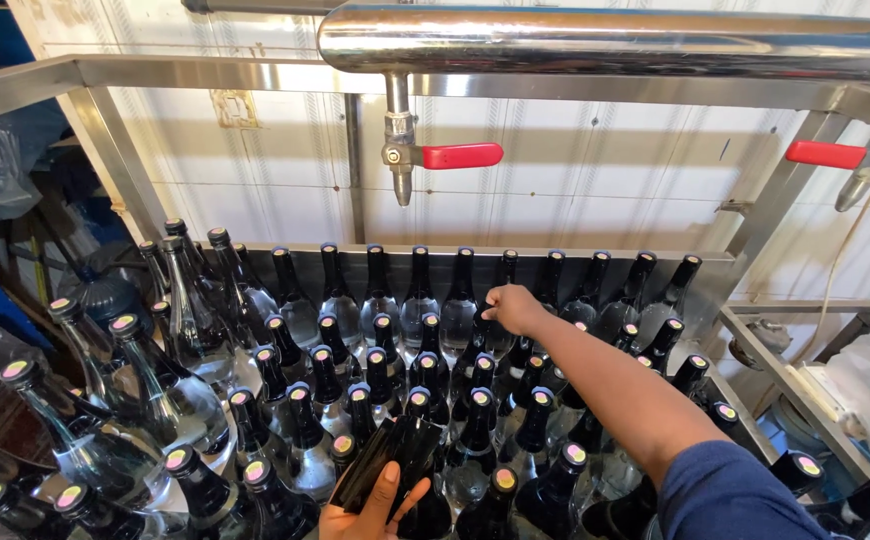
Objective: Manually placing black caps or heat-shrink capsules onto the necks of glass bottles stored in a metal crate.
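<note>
My right hand [513, 308] reaches far forward over a dense crowd of clear glass bottles [375, 310] with black necks and caps, its fingers closed on the top of one bottle in the back rows. At the bottom edge, my left hand [370, 510] holds a bunch of flat black sleeves [390, 460] fanned upward. The bottles stand upright in a steel tray [715, 275], while several at the left lean outward.
A steel pipe [615, 40] runs overhead with two taps, each with a red lever [462, 155] [825, 153]. A steel frame [115, 150] borders the left, and a lower steel rack [805, 370] stands to the right. White panelled wall behind.
</note>
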